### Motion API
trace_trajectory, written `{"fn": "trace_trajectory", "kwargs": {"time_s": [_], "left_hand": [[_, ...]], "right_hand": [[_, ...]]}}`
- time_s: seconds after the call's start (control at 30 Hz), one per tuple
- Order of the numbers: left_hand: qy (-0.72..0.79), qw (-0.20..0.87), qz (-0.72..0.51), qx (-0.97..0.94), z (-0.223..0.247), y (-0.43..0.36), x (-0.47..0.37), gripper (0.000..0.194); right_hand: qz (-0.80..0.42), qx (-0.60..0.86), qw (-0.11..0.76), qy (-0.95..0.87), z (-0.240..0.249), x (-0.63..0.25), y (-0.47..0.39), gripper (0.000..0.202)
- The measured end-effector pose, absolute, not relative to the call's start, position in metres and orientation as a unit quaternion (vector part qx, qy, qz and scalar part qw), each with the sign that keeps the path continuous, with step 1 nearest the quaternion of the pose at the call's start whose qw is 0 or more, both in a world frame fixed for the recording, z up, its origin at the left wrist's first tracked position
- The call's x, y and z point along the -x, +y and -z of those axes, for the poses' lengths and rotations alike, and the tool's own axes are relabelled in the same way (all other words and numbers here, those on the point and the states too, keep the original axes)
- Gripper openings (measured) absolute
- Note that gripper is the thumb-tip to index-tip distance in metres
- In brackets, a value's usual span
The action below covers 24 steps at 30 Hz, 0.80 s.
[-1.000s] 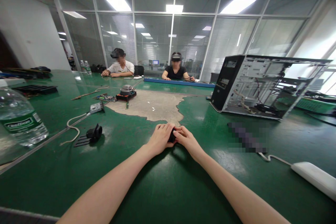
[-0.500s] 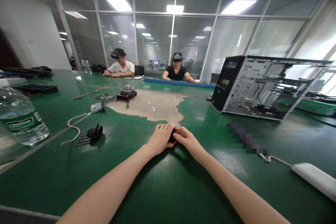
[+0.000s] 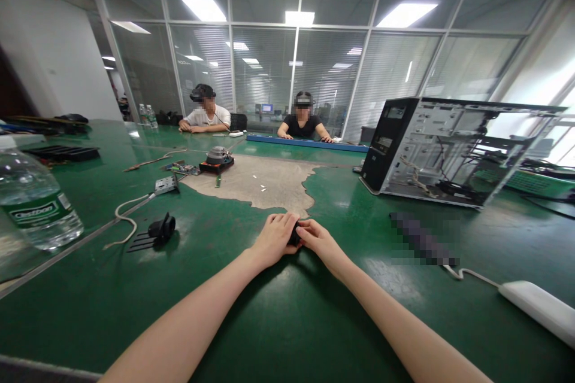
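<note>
Black part, largely covered, lay grasped between left hand and right hand over the green tabletop, both touching it, neither nearer, its long axis not discernible.

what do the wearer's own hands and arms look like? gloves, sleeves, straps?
Left hand and right hand are both gloveless. Both forearms are bare, with no sleeve in frame. No watch, strap, ring, cable or marking visible; fingernail detail is too small to tell.
</note>
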<state>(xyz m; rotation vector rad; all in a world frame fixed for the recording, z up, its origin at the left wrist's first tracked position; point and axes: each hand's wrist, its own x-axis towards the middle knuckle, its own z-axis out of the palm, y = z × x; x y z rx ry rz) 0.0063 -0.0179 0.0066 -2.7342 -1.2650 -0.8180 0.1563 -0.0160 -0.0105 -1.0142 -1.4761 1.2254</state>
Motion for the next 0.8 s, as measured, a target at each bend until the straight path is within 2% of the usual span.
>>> {"fn": "trace_trajectory", "kwargs": {"time_s": [0.33,0.5,0.67,0.8], "left_hand": [[-0.403,0.010,0.266,0.876,-0.004,-0.016,-0.007,0.050],[-0.411,0.003,0.267,0.871,-0.005,-0.016,-0.008,0.052],[-0.413,0.007,0.268,0.870,-0.006,-0.016,-0.008,0.053],[-0.408,0.011,0.272,0.871,-0.005,-0.016,-0.007,0.052]], "right_hand": [[-0.514,0.399,0.485,-0.585,0.007,-0.152,-0.022,0.026],[-0.514,0.434,0.500,-0.545,0.006,-0.160,-0.015,0.034],[-0.518,0.478,0.534,-0.467,-0.001,-0.183,-0.009,0.030],[-0.541,0.461,0.504,-0.490,-0.002,-0.177,-0.012,0.030]]}}
